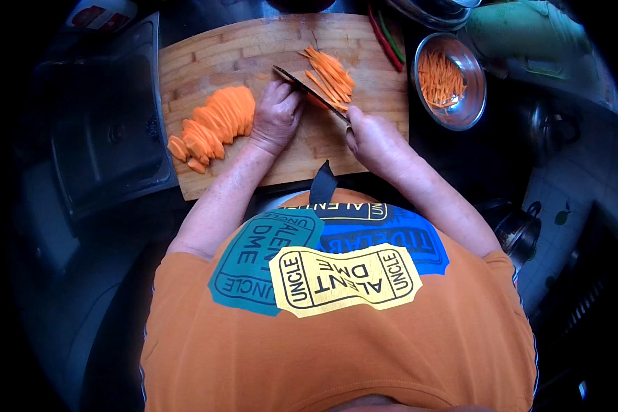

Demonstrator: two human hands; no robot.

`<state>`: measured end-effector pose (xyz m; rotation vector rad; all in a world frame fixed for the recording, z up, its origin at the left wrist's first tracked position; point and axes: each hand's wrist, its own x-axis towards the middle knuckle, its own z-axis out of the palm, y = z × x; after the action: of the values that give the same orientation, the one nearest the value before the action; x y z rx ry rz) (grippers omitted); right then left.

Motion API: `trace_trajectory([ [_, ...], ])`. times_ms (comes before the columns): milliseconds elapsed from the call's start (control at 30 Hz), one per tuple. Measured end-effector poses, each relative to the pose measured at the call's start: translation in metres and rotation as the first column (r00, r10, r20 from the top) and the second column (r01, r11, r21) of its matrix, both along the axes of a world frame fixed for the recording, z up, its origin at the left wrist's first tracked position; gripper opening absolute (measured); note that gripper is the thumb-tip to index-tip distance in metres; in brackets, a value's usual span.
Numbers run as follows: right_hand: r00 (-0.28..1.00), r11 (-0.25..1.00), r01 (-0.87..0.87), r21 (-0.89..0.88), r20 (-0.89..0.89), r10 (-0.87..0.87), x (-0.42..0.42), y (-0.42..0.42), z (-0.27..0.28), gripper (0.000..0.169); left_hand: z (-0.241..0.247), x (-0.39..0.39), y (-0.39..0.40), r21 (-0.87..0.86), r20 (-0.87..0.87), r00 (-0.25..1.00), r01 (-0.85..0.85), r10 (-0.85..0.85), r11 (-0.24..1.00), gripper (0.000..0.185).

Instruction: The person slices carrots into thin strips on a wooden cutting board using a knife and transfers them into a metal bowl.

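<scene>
My right hand (pixel 375 140) grips a knife (pixel 314 92) by its handle. The dark blade slants up and left across the cutting board (pixel 319 154), its edge down near the wood. Right beside the blade, my left hand (pixel 278 117) is curled on the board, its knuckles close to the steel. Its fingertips, and whatever is under them, are hidden. A bit of orange shows below the blade by those fingers. Beyond the knife lies a small heap of carrot strips (pixel 330 72). Left of my left hand, thin carrot slices (pixel 226 114) fan out in an overlapping row.
Right of the board, a metal bowl (pixel 471 105) holds carrot shreds (pixel 439 80). A red chili (pixel 383 38) and a green chili (pixel 391 37) lie at the board's far right corner. A sink (pixel 108 129) adjoins the left edge. At lower right is a dark pot (pixel 517 232).
</scene>
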<state>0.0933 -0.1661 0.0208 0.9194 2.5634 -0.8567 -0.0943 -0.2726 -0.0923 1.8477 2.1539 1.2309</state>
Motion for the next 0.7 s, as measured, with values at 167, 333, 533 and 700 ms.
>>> trace_trajectory([
  [167, 1.0, 0.998, 0.017, -0.054, 0.016, -0.016, -0.015, 0.0, 0.001, 0.017, 0.001, 0.002, 0.001, 0.0, -0.006, 1.0, -0.008, 0.008, 1.0, 0.023],
  [333, 0.998, 0.999, 0.039, 0.009, -0.05, -0.038, -0.036, 0.002, -0.017, 0.018, 0.0, 0.001, 0.0, -0.03, 0.007, 1.0, -0.001, 0.001, 1.0, 0.024],
  [533, 0.981, 0.991, 0.128, -0.028, -0.146, -0.131, -0.026, 0.012, -0.027, 0.019, -0.004, 0.0, 0.001, -0.014, 0.02, 1.0, 0.006, -0.006, 1.0, 0.021],
  [700, 0.98, 0.988, 0.121, -0.093, -0.149, -0.134, -0.016, 0.01, -0.01, 0.018, -0.001, 0.001, 0.003, 0.028, -0.007, 0.999, -0.037, 0.037, 0.999, 0.015],
])
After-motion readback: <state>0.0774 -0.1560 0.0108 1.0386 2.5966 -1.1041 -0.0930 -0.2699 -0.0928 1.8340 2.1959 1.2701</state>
